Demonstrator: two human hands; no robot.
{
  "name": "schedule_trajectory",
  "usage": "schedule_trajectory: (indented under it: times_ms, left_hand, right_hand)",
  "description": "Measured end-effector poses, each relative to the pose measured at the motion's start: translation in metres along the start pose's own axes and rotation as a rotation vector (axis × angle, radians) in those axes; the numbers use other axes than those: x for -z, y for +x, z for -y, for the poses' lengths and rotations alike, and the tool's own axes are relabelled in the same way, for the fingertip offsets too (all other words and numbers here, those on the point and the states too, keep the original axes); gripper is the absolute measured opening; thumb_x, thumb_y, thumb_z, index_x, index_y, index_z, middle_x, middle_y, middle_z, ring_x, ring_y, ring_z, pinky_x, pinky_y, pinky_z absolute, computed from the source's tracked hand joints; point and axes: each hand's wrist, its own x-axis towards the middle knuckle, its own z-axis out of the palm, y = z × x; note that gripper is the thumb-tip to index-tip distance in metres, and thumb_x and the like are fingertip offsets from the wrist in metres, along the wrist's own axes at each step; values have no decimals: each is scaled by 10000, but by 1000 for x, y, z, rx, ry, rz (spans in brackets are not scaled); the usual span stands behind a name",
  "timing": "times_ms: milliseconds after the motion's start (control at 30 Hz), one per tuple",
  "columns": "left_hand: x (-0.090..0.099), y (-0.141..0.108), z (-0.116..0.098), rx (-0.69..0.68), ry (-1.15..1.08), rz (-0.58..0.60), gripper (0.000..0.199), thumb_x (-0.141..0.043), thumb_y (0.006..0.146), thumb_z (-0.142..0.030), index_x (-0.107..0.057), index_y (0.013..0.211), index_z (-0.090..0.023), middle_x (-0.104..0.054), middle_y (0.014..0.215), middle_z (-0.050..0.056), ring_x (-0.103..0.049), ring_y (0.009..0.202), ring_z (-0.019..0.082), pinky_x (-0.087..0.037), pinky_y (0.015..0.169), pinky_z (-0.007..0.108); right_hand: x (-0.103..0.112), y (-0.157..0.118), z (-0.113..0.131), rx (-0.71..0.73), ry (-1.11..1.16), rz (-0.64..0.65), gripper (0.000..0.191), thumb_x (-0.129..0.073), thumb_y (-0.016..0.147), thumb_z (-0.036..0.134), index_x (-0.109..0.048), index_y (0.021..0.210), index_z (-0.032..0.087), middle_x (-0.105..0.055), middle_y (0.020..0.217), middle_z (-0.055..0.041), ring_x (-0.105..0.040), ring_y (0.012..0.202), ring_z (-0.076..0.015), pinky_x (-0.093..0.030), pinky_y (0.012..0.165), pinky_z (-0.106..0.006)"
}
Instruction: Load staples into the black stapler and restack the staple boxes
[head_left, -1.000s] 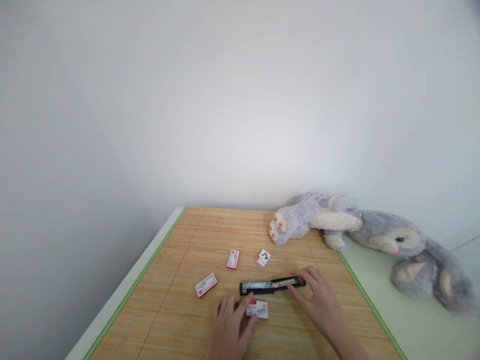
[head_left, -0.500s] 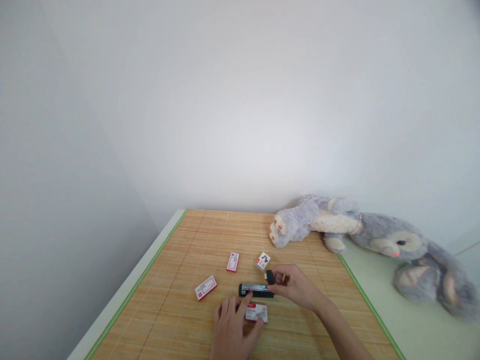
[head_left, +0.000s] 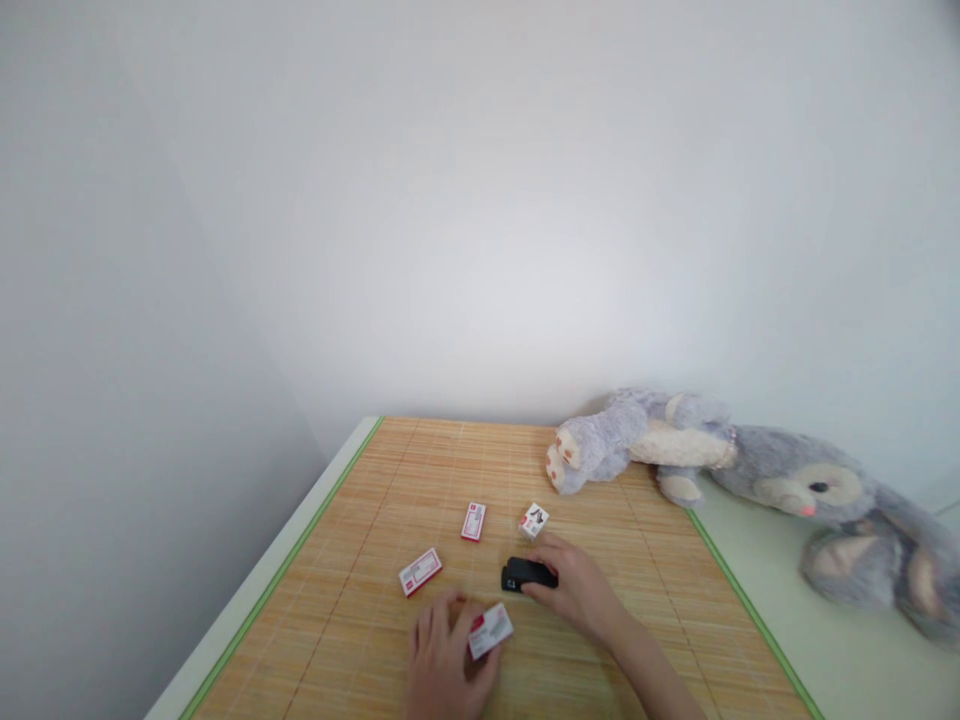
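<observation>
Pinching the black stapler [head_left: 519,575] at its right end, your right hand [head_left: 571,588] has thumb and fingers clamped on it, the stapler folded together over the bamboo mat [head_left: 375,500]. Your left hand [head_left: 448,662] grips a red-and-white box [head_left: 492,630] between thumb and fingers, nearer to you than the stapler; whether that box touches the mat, you cannot tell. Just beyond the stapler sits a small white box [head_left: 534,521]. Left of it lies one flat box [head_left: 473,522], and nearer your left hand another flat box [head_left: 420,571]. A gray plush toy [head_left: 675,445] stretches across the mat's far right corner.
</observation>
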Motion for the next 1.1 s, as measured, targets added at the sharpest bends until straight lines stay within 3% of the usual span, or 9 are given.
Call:
schedule_trajectory:
  times_ms: [67, 200, 333, 433, 633, 767, 900, 967, 1100]
  left_hand:
    - [8, 2, 16, 90, 63, -87, 291, -685, 862, -352, -687, 1150, -310, -585, 1372, 86, -532, 1252, 328, -427, 1024, 499]
    - [16, 12, 50, 155, 73, -137, 268, -629, 889, -368, -627, 1137, -266, -490, 1507, 97, -471, 1355, 338, -390, 1097, 546]
    - [17, 24, 66, 186, 10, -97, 386, -583, 900, -347, -545, 1266, -232, -579, 1396, 110, -550, 1255, 308, -426, 1071, 506]
    - [15, 33, 59, 166, 4, -35, 557, -595, 874, -327, -476, 1411, -238, -605, 1353, 98, -551, 1243, 303, -420, 1071, 483]
    - [0, 62, 17, 105, 41, 90, 835, -634, 817, -316, -326, 1593, -328, -462, 1576, 66, -498, 1331, 299, -381, 1086, 434]
    - [-10, 77, 2, 103, 66, 135, 832, -612, 827, -344, -321, 1606, -321, -411, 1636, 50, -506, 1321, 299, -382, 1051, 408]
    - [-11, 77, 0, 110, 73, 132, 777, -591, 845, -352, -365, 1588, -319, -432, 1625, 27, -496, 1335, 287, -375, 1054, 398]
    - [-10, 72, 1, 103, 79, 133, 776, -600, 837, -344, -376, 1581, -337, -456, 1609, 17, -507, 1321, 286, -376, 1054, 403]
    - [-9, 59, 1, 95, 76, 103, 771, -604, 840, -329, -378, 1577, -353, -480, 1592, 6, -506, 1322, 281, -357, 1076, 418]
  right_hand:
    - [2, -11, -10, -32, 7, -30, 179, -703, 841, 356, -763, 983, 265, -687, 974, -29, -635, 911, -215, -434, 771, -282]
    - [3, -30, -24, -70, 36, -94, 184, -669, 862, 375, -750, 994, 275, -685, 966, -28, -647, 951, -230, -460, 819, -308]
    - [-1, -42, -31, -117, 32, -128, 226, -639, 875, 393, -742, 1039, 279, -686, 975, -39, -648, 959, -242, -472, 814, -325]
    - [-4, -45, -36, -164, 18, -172, 209, -636, 870, 401, -733, 1003, 273, -672, 963, -38, -647, 928, -239, -476, 798, -330]
    - [-12, -38, -57, -222, 15, -374, 195, -639, 851, 408, -708, 948, 255, -663, 993, -72, -642, 970, -270, -500, 867, -382]
    - [-15, -21, -73, -213, 74, -429, 395, -612, 864, 380, -667, 1223, 223, -665, 1194, -124, -625, 1146, -303, -472, 1032, -444]
    - [-14, 6, -76, -106, 142, -352, 691, -622, 858, 344, -462, 1514, 202, -531, 1510, -127, -488, 1398, -280, -356, 1199, -452]
    - [-12, 22, -73, -33, 185, -279, 687, -652, 838, 328, -497, 1500, 228, -545, 1518, -96, -491, 1405, -266, -357, 1203, -440]
    - [-11, 49, -57, 97, 263, -141, 550, -689, 806, 280, -649, 1354, 265, -680, 1366, -54, -628, 1231, -247, -460, 1103, -408]
